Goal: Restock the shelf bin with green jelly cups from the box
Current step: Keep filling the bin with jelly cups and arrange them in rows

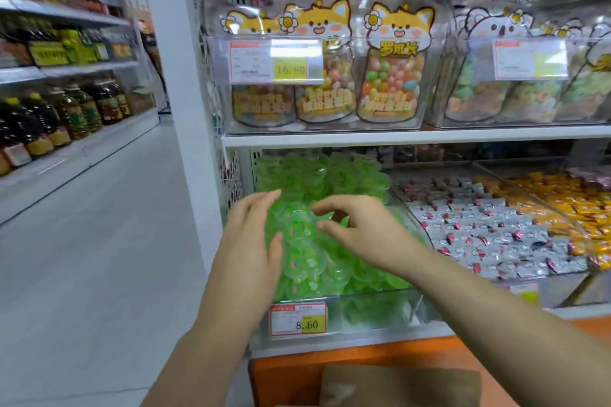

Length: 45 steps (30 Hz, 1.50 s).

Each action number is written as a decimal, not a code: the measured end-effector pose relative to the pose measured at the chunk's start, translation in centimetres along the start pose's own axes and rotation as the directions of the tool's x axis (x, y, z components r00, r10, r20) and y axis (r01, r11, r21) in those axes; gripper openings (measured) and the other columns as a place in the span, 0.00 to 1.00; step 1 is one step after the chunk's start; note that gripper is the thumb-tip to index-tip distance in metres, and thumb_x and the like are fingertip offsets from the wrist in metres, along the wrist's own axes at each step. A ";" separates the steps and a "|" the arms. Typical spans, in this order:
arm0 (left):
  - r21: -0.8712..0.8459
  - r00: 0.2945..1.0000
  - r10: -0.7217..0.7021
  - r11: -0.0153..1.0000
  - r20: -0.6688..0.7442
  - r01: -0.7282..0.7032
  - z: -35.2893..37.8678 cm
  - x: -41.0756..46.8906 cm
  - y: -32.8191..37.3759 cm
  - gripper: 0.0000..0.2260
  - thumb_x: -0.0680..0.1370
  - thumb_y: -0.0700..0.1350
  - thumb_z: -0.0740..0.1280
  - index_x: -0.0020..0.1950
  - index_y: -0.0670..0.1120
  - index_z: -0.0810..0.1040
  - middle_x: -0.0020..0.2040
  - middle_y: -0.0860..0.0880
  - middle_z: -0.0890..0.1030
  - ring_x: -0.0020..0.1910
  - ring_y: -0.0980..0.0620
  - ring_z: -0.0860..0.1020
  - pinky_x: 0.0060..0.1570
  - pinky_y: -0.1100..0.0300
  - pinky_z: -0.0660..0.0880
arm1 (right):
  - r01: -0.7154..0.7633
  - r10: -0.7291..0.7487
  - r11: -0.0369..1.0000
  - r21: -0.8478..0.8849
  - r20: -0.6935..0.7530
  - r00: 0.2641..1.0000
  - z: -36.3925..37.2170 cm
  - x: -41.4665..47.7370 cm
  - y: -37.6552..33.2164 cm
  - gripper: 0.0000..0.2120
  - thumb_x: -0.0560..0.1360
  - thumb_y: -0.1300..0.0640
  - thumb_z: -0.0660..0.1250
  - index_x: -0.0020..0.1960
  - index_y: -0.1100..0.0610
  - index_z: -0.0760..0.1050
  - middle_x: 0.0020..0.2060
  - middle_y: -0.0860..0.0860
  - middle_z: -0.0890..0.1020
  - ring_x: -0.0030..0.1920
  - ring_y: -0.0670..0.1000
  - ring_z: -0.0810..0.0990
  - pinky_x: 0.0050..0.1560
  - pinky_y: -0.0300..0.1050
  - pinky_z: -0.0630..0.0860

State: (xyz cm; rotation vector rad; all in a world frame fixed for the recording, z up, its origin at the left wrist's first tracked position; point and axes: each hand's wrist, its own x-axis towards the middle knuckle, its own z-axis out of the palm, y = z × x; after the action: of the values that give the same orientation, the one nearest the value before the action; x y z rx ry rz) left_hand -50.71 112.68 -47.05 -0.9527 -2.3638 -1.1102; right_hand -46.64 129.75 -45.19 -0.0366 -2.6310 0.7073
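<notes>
- The left hand [251, 241] presses straight fingers against the left side of the green jelly cups [310, 254].
- The right hand [363, 231] is over the heap, fingers loosely curled, thumb apart, gripping nothing.
- The cups fill the clear shelf bin [380, 307], heaped above its front wall, beside a price tag [298, 320] reading 8.60.
- The brown box [396, 387] sits below.
</notes>
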 end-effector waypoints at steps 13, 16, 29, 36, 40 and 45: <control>-0.036 0.978 -0.151 0.987 0.142 0.158 0.2 -0.7 -1.9 0.36 0.79 0.42 0.63 0.77 0.55 0.42 0.77 0.55 0.54 0.74 0.58 0.57 0.60 0.73 0.50 | 0.118 -0.085 0.990 -0.074 0.348 0.934 2.4 4.3 -2.8 0.35 0.71 0.66 0.65 0.74 0.51 0.58 0.71 0.53 0.66 0.70 0.53 0.64 0.67 0.37 0.58; -0.039 0.977 -0.169 0.984 0.132 0.175 0.3 -0.6 -2.0 0.36 0.79 0.42 0.63 0.77 0.55 0.42 0.77 0.56 0.53 0.73 0.58 0.58 0.57 0.75 0.50 | 0.115 -0.088 0.992 -0.055 0.362 0.928 2.6 5.0 -2.7 0.32 0.71 0.66 0.67 0.72 0.53 0.62 0.67 0.53 0.71 0.64 0.49 0.70 0.58 0.31 0.60; -0.126 0.997 -0.081 0.989 -0.001 0.080 1.2 1.0 -1.1 0.25 0.78 0.39 0.64 0.73 0.52 0.63 0.70 0.54 0.64 0.59 0.70 0.59 0.55 0.85 0.51 | 0.147 -0.132 0.957 0.252 -0.075 0.988 2.2 3.3 -1.3 0.06 0.71 0.65 0.71 0.44 0.57 0.77 0.39 0.47 0.78 0.39 0.42 0.76 0.44 0.29 0.72; -0.548 0.961 -0.232 0.790 0.148 0.275 2.9 2.6 1.8 0.13 0.76 0.41 0.68 0.55 0.57 0.77 0.46 0.60 0.83 0.47 0.62 0.80 0.48 0.67 0.76 | 0.023 0.071 0.873 0.488 -0.175 0.982 -1.5 0.9 1.1 0.11 0.71 0.67 0.69 0.44 0.51 0.79 0.36 0.47 0.79 0.36 0.44 0.76 0.40 0.39 0.78; -0.624 0.932 -0.278 0.693 0.232 0.362 3.9 3.0 3.5 0.12 0.75 0.43 0.69 0.57 0.53 0.79 0.43 0.60 0.84 0.42 0.57 0.83 0.52 0.53 0.78 | -0.006 0.144 0.768 0.640 -0.163 0.976 -3.2 -0.3 2.3 0.13 0.71 0.70 0.69 0.44 0.52 0.78 0.38 0.50 0.81 0.35 0.42 0.78 0.38 0.34 0.76; -0.716 0.911 -0.301 0.566 0.282 0.409 4.8 3.5 4.9 0.10 0.75 0.40 0.69 0.54 0.50 0.79 0.54 0.51 0.81 0.47 0.54 0.82 0.45 0.60 0.80 | -0.005 0.204 0.686 0.728 -0.185 0.961 -4.7 -0.7 3.1 0.11 0.71 0.71 0.68 0.44 0.55 0.77 0.38 0.50 0.81 0.34 0.41 0.79 0.37 0.34 0.77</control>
State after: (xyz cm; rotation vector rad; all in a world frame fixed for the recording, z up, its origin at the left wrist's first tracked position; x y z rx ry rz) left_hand -49.88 120.16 -45.39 -0.7814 -2.2156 -2.4199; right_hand -44.41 134.60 -43.30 -0.0460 -1.9460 1.6250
